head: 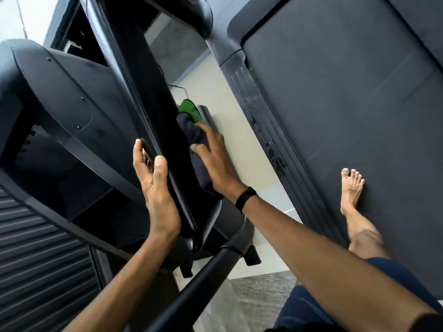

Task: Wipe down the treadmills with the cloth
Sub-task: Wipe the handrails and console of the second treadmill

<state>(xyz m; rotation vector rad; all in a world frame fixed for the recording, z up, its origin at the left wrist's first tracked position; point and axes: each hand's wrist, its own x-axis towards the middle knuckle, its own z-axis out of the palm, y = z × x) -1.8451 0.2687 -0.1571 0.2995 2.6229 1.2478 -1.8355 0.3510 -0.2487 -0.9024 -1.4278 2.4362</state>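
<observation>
The left hand point(155, 185) lies along the near edge of the sloping black panel point(153, 111) of the treadmill. Its thumb is on the front of that edge and its fingers are curled round behind it, so it holds the panel steady. To the left of it is the big black housing point(55, 92) of the machine.

On the other side of the panel, the right hand point(213, 156) presses the dark cloth point(191, 133) against the panel's right face with spread, almost straight fingers; a green part of the cloth shows at its far end. A black band point(245, 198) is on this wrist.

Further right is the running belt point(347, 97) of a second treadmill, with a bare foot point(351, 188) standing on it. Its side rail point(266, 121) has wet-looking spots.

I judge the wiping to be in the middle: the panel is being wiped now, and the spotted rail probably remains to do. What is already clean I cannot tell.
</observation>
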